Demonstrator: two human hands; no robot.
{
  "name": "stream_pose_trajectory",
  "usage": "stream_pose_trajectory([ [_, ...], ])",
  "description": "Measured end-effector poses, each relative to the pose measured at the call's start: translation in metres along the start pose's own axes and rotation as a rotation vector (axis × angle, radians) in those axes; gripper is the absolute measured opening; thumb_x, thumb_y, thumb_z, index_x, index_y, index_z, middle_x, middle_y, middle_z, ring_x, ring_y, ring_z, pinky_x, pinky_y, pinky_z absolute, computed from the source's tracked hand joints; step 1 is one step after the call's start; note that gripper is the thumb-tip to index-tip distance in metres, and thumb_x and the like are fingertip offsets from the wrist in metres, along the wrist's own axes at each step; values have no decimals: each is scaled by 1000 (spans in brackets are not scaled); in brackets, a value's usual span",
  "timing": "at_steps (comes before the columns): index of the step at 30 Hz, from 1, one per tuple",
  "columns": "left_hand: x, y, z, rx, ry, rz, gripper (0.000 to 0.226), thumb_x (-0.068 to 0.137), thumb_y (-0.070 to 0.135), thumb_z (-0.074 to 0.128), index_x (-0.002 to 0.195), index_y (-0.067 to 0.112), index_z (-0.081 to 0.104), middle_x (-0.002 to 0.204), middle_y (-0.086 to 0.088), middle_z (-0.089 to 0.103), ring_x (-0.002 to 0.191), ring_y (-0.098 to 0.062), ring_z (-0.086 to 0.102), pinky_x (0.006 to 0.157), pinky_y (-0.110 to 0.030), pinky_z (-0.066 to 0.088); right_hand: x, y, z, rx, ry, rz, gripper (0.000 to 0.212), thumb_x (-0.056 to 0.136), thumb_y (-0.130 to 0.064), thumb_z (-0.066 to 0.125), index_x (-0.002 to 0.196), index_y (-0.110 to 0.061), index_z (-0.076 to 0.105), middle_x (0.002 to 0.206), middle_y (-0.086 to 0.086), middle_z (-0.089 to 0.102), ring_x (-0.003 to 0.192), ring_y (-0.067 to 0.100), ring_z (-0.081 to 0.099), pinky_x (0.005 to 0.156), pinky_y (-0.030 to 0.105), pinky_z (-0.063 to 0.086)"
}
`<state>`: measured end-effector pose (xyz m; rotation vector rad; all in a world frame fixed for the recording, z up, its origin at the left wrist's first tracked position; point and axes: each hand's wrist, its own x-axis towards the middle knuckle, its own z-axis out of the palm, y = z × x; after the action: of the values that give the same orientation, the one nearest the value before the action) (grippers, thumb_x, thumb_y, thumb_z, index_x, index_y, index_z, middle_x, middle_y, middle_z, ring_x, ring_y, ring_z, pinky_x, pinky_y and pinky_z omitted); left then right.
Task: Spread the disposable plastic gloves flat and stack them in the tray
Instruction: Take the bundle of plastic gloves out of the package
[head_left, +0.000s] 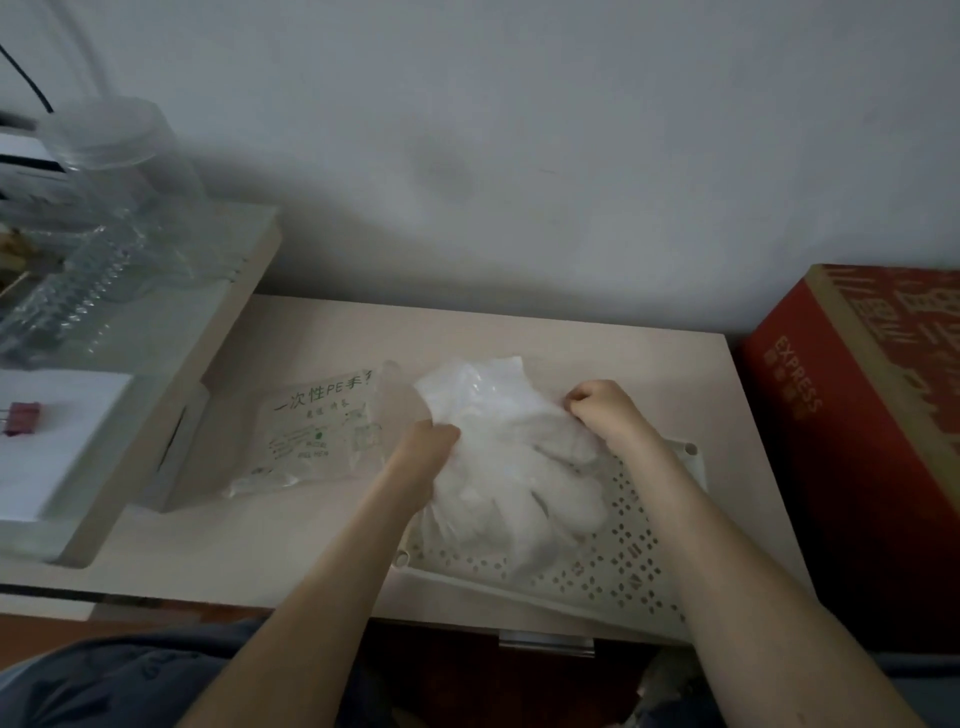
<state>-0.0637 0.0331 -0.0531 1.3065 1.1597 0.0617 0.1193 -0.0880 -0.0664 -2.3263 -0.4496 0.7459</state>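
A pile of thin translucent white plastic gloves (511, 467) lies over the far left part of a white perforated tray (631, 566) on the beige table. The glove fingers point toward the tray's near right. My left hand (428, 449) grips the left edge of the pile, its fingers hidden in the plastic. My right hand (602, 410) pinches the top glove's cuff at the pile's far right edge, fingers curled.
The gloves' clear printed packaging bag (311, 431) lies flat to the left of the tray. A red cardboard box (872, 431) stands at the table's right. A raised shelf (171, 364) with clear plastic containers and a white box borders the left.
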Motion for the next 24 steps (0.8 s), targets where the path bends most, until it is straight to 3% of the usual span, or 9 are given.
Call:
stream_pose_trajectory([
  [5,-1,-1,-2,-29,-6,4,13,93,4,45,85,3,55,78,-15,54,65,-27,54,63,-33,42,-23,-7,-11,498,226,-41,11,85,-6,48,84,-11,57,74,2,58,65,17,50,58,27,40],
  [7,0,-1,-2,-25,-5,0,11,94,5,45,93,2,55,84,-17,56,71,-28,55,67,-34,44,-34,-16,-27,767,278,-44,6,78,-8,48,76,-14,51,67,3,47,59,17,41,50,25,33],
  [9,-1,-1,-1,-33,-16,0,12,94,4,45,96,0,56,85,-18,57,71,-28,56,67,-34,45,-50,-26,-44,999,201,-80,5,72,-14,50,69,-15,46,67,5,45,59,23,41,49,24,32],
  [11,-1,-2,0,-32,-32,-7,15,93,4,48,101,-4,58,91,-22,60,77,-31,59,71,-38,48,-74,-40,-55,1208,29,-143,17,84,-13,48,67,-10,48,67,8,58,60,21,58,51,23,47],
  [14,-2,-3,0,-44,-59,-23,26,90,4,52,113,-5,57,104,-27,63,87,-35,62,84,-49,52,-109,-51,-60,1406,-229,-243,27,95,-21,42,83,-8,63,84,7,70,80,20,68,79,35,55],
  [16,-3,-2,0,-47,-90,-13,25,90,3,51,113,-4,56,96,-24,62,82,-33,61,81,-47,52,-117,-51,-56,1333,-278,-184,25,94,-22,43,92,-9,64,75,4,69,68,15,66,72,30,54],
  [19,-10,2,-1,-32,-121,-17,16,89,3,50,104,-1,55,77,-15,55,66,-27,54,68,-35,45,-114,-47,-36,1034,-202,52,22,90,-12,45,72,-11,57,60,4,55,48,12,53,49,19,46],
  [21,-13,2,-3,-63,-183,-5,18,87,5,54,104,0,55,79,-15,58,68,-26,56,66,-32,46,-102,-37,-20,840,-109,203,24,87,-6,46,64,-11,50,54,3,49,45,14,48,45,22,40],
  [24,-14,1,-5,-100,-205,-24,7,93,9,50,95,4,55,78,-12,58,64,-22,56,57,-28,48,-86,-14,3,687,-36,167,13,92,-17,56,82,-9,56,66,5,56,55,18,54,51,29,44],
])
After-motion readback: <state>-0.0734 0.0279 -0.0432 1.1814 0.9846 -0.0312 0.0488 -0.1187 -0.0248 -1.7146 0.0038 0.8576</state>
